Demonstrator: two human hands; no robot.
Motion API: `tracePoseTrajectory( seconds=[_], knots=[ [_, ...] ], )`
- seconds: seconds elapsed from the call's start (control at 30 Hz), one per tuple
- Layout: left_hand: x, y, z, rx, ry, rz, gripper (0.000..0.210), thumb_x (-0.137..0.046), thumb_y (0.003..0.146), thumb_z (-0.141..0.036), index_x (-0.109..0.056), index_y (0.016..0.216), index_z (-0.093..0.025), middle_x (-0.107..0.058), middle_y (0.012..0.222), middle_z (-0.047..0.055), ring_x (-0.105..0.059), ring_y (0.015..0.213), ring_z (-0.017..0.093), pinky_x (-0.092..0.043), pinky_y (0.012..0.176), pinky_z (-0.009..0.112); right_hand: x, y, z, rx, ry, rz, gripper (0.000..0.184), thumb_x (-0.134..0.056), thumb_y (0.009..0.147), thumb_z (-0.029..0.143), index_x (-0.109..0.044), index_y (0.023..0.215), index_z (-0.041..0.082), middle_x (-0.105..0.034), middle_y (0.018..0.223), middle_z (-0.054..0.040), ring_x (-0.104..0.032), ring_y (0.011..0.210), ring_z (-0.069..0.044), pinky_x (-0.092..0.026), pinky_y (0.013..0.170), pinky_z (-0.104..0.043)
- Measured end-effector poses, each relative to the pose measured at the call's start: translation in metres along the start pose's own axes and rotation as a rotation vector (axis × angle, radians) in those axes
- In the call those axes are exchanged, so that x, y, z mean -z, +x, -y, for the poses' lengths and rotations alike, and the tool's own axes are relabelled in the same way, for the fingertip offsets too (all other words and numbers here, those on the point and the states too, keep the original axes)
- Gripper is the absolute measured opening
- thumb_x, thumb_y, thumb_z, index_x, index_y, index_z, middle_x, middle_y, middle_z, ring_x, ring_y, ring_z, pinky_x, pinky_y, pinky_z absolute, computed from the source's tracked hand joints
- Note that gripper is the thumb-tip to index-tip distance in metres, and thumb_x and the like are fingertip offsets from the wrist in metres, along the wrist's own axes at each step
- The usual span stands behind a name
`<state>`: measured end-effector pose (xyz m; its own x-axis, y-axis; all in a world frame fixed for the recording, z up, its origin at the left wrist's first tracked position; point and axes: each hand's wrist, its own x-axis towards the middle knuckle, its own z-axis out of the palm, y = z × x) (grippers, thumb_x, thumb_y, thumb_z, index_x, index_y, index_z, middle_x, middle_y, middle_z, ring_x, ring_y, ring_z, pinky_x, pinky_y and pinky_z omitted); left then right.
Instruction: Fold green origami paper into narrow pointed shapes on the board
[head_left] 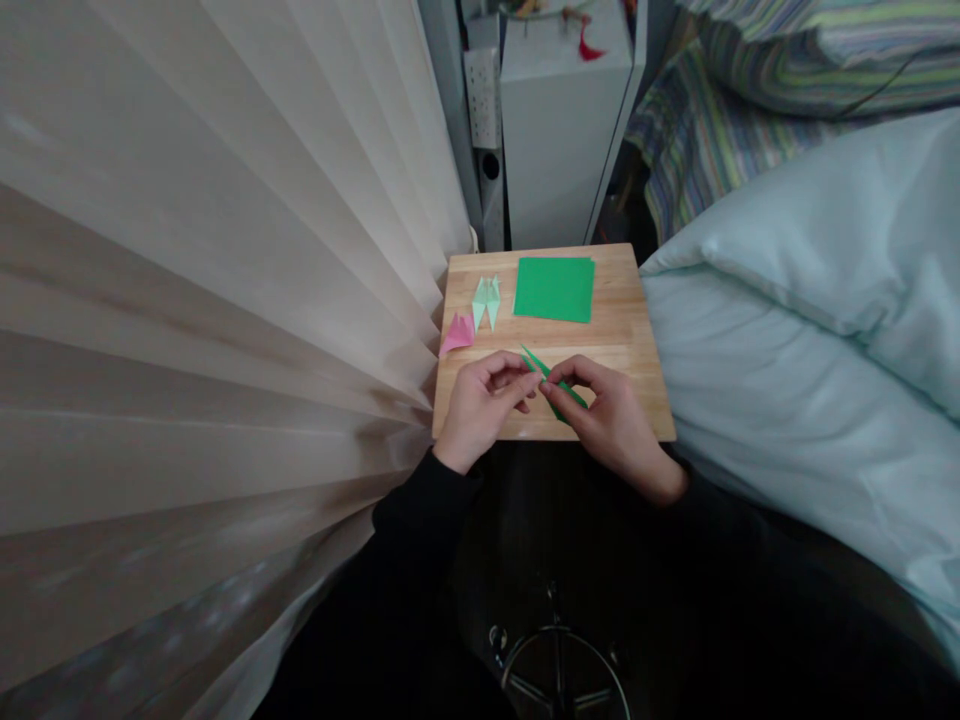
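Observation:
Between my two hands is a narrow piece of folded green origami paper [564, 401], held just above the front part of a small wooden table. My left hand [491, 397] pinches it near its middle with thumb and forefinger. From the other side my right hand [602, 405] grips it, thumb and fingers pressed together. A thin pointed tip sticks out past my left fingers toward the back; part of the paper is hidden by the fingers. Behind my left hand lie a pink folded paper piece [458, 333] and pale green folded paper pieces [486, 301].
A stack of green paper sheets [553, 289] lies at the back of the wooden table [637, 330]. Pleated curtains [285, 300] hang against its left side. A bed with a pale blue quilt [810, 330] is on the right, and a white cabinet [562, 150] stands behind.

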<state>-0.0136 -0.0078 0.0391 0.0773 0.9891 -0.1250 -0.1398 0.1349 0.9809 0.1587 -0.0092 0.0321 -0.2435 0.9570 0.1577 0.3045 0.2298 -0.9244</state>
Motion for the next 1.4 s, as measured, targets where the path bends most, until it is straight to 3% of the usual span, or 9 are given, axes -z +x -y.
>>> tracePoseTrajectory(
  seconds=[0.23,0.43,0.67,0.73,0.83,0.93,1.03,1.2,1.4],
  knots=[
    [-0.004,-0.002,-0.003,-0.075,0.025,-0.006,0.020,-0.085,0.076,-0.034,-0.075,0.076,-0.017,-0.071,0.073,0.002,-0.061,0.062,0.011,-0.053,0.060,0.024,0.003,-0.002,0.004,0.129,-0.145,-0.032,0.012,-0.064,0.095,0.030,-0.064,0.086,0.023,-0.072,0.084,-0.0040,-0.066,0.079,-0.021,-0.050,0.075,-0.035],
    [-0.005,-0.003,0.004,-0.023,-0.124,-0.126,0.017,-0.086,0.072,-0.028,-0.074,0.071,-0.017,-0.068,0.065,0.000,-0.059,0.058,0.008,-0.048,0.058,0.021,0.003,-0.002,0.008,0.147,-0.108,0.010,0.013,-0.062,0.097,0.026,-0.062,0.085,0.022,-0.069,0.083,-0.0039,-0.064,0.078,-0.020,-0.048,0.074,-0.033],
    [0.015,0.006,-0.008,-0.057,-0.291,-0.350,0.023,-0.088,0.071,-0.032,-0.071,0.071,-0.017,-0.062,0.067,-0.002,-0.054,0.059,0.004,-0.043,0.054,0.014,-0.002,-0.003,0.002,0.116,-0.126,0.012,0.014,-0.063,0.097,0.027,-0.062,0.084,0.022,-0.070,0.083,-0.0042,-0.064,0.079,-0.020,-0.048,0.074,-0.033],
    [0.013,0.005,-0.006,-0.028,-0.226,-0.316,0.027,-0.088,0.073,-0.039,-0.072,0.074,-0.017,-0.063,0.071,-0.001,-0.056,0.062,0.006,-0.045,0.054,0.015,-0.003,-0.003,0.001,0.109,-0.106,-0.029,0.012,-0.065,0.096,0.026,-0.062,0.085,0.022,-0.070,0.084,-0.0036,-0.065,0.079,-0.020,-0.050,0.075,-0.033],
    [0.004,0.001,0.000,0.047,-0.095,-0.118,0.034,-0.090,0.069,-0.043,-0.076,0.087,-0.017,-0.068,0.079,0.002,-0.061,0.067,0.010,-0.048,0.054,0.019,-0.004,-0.003,0.001,0.086,-0.062,-0.074,0.009,-0.068,0.094,0.027,-0.061,0.090,0.023,-0.071,0.084,-0.0022,-0.066,0.078,-0.019,-0.051,0.074,-0.033],
    [-0.003,-0.001,0.006,0.043,-0.027,-0.024,0.031,-0.088,0.072,-0.042,-0.076,0.082,-0.016,-0.067,0.070,0.001,-0.058,0.061,0.010,-0.046,0.053,0.020,-0.005,-0.004,0.001,0.041,-0.009,-0.094,0.018,-0.074,0.090,0.029,-0.061,0.101,0.023,-0.073,0.083,-0.0009,-0.069,0.078,-0.020,-0.052,0.074,-0.033],
    [-0.004,0.000,0.007,0.002,-0.006,-0.043,0.027,-0.087,0.074,-0.040,-0.075,0.074,-0.016,-0.064,0.062,-0.001,-0.053,0.056,0.008,-0.044,0.054,0.021,-0.006,-0.004,0.000,-0.033,0.063,-0.042,0.019,-0.074,0.090,0.033,-0.064,0.103,0.022,-0.075,0.083,-0.0017,-0.071,0.079,-0.020,-0.052,0.073,-0.033],
    [-0.002,0.002,0.006,0.004,-0.044,-0.127,0.024,-0.088,0.073,-0.037,-0.075,0.072,-0.016,-0.063,0.062,-0.002,-0.052,0.055,0.007,-0.041,0.054,0.021,-0.008,-0.003,-0.004,-0.176,0.239,0.114,0.023,-0.068,0.093,0.040,-0.073,0.085,0.019,-0.073,0.078,-0.0030,-0.063,0.069,-0.016,-0.046,0.065,-0.031],
    [-0.003,0.000,0.007,0.040,-0.044,-0.123,0.027,-0.087,0.071,-0.033,-0.070,0.060,-0.016,-0.059,0.056,-0.002,-0.050,0.053,0.007,-0.038,0.053,0.021,-0.016,-0.003,-0.005,-0.293,0.461,0.073,0.030,-0.081,0.080,0.049,-0.075,0.081,0.019,-0.073,0.076,-0.0030,-0.061,0.067,-0.015,-0.045,0.061,-0.029]
  ],
)
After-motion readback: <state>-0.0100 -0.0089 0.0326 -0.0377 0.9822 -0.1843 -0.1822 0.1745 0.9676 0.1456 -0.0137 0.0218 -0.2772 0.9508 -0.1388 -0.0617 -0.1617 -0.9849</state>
